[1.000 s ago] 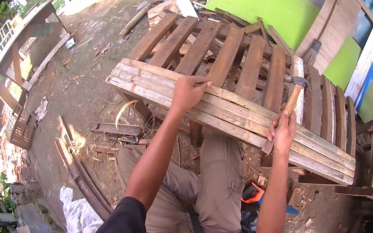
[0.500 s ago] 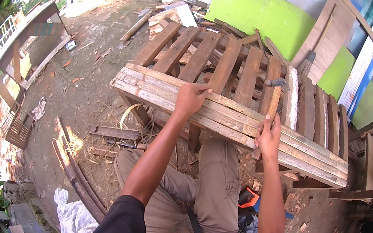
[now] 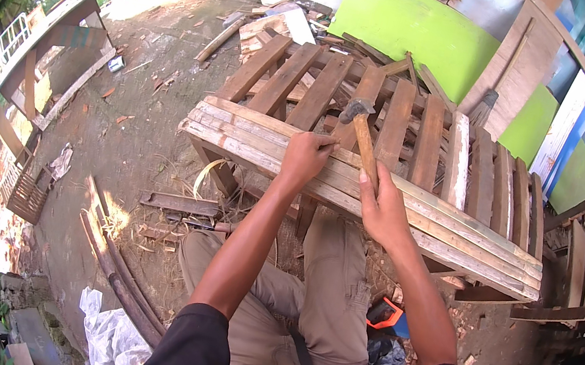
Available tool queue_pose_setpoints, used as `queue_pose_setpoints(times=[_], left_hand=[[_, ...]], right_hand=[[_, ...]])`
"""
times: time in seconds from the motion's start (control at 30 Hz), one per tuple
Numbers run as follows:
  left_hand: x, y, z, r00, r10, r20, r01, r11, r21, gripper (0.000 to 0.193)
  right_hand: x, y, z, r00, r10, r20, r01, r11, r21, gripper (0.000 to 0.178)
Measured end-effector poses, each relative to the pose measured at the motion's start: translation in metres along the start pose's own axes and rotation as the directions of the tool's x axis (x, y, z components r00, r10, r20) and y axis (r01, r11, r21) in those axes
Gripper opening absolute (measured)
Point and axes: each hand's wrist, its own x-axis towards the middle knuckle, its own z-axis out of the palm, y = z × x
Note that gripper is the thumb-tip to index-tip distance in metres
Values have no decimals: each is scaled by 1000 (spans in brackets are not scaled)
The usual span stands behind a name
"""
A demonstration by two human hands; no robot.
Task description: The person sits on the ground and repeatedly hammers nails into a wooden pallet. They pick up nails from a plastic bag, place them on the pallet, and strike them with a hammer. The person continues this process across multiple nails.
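My right hand (image 3: 385,209) is wrapped round the wooden handle of a claw hammer (image 3: 364,139), its metal head raised up and to the left, close to my left hand. With fingers pinched together, my left hand (image 3: 304,157) rests at the far edge of the pale wooden strips (image 3: 448,225); what the fingertips hold, if anything, is too small to make out. These strips lie side by side along the near part of a slatted wooden bench (image 3: 330,84). Brown slats, one of them whitish, run away from me behind the strips.
An orange-and-black handle (image 3: 384,314) lies on the ground by my right leg. Bamboo poles (image 3: 115,269) and a white plastic sheet (image 3: 112,338) lie to the left. A broom (image 3: 485,106) leans by a green panel (image 3: 411,28). Another slatted frame (image 3: 576,265) stands at the right.
The hammer and my right hand have moved left, bringing the hammer head over near my left hand. My left hand keeps its place on the strips.
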Motion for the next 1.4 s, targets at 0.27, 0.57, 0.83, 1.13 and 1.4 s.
queue_pose_setpoints(times=[0.27, 0.57, 0.83, 1.13, 1.4], left_hand=[[-5, -6, 0, 999, -40, 2, 40, 999, -8, 23], [-4, 1, 1, 999, -27, 28, 27, 1000, 10, 23], [-3, -1, -1, 1000, 14, -6, -14, 1000, -24, 23], [-5, 2, -2, 993, -83, 83, 82, 997, 16, 26], [-7, -10, -6, 959, 180, 220, -202, 976, 85, 39]], right_hand=[[2, -8, -7, 999, -10, 45, 11, 999, -34, 39], [7, 14, -9, 997, -35, 64, 38, 998, -46, 38], [8, 15, -8, 993, -13, 116, 23, 996, -86, 36], [9, 11, -10, 999, 29, 24, -27, 997, -75, 40], [-22, 18, -6, 980, 169, 100, -185, 967, 175, 40]])
